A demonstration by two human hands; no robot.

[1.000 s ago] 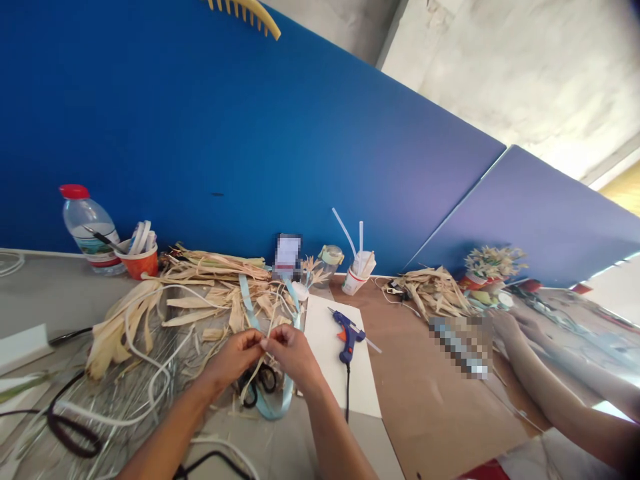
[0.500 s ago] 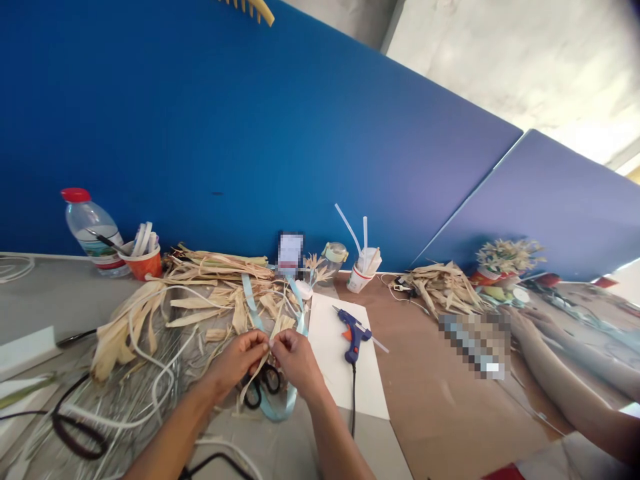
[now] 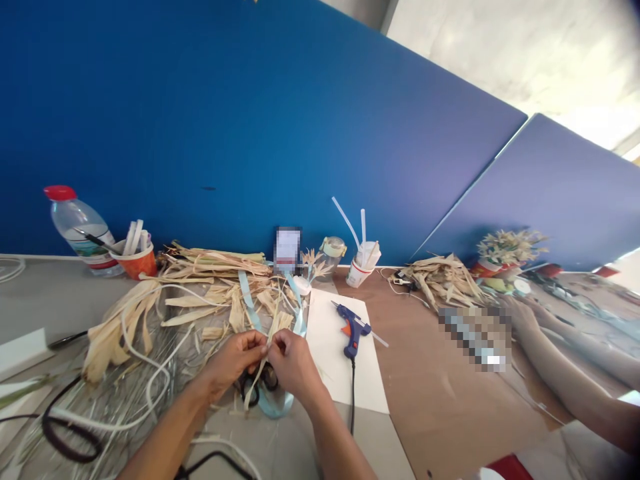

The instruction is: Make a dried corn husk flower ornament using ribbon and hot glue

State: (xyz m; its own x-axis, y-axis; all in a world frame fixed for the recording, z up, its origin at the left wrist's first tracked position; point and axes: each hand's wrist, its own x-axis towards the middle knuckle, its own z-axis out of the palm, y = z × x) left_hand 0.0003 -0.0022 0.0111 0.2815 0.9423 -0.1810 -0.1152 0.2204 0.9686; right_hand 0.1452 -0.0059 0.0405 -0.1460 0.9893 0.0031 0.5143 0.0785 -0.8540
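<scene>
My left hand (image 3: 237, 360) and my right hand (image 3: 293, 363) meet with fingertips pinched close together, low over the table. Between them is a pale strip of dried corn husk (image 3: 253, 385), whose tail hangs below my left fingers. The exact grip point is partly hidden by the fingers. Under the hands lie black-handled scissors (image 3: 271, 379), and a light blue ribbon (image 3: 277, 407) loops around that spot. Loose husk pieces (image 3: 195, 302) spread out beyond my left hand. To the right of my right hand, a blue glue gun (image 3: 354, 328) rests on white paper (image 3: 325, 327).
Along the blue partition (image 3: 250, 133) stand a water bottle (image 3: 83, 227), an orange cup (image 3: 137, 263), a phone (image 3: 287, 248), a jar (image 3: 332, 253) and a cup with glue sticks (image 3: 357, 274). White cable (image 3: 150, 393) crosses the left side. A co-worker's arms (image 3: 555, 373) are at right.
The view has tilted slightly, so the surroundings sit a little further left and higher. Both hands keep their pinch on the husk strip, with only slight finger movement.
</scene>
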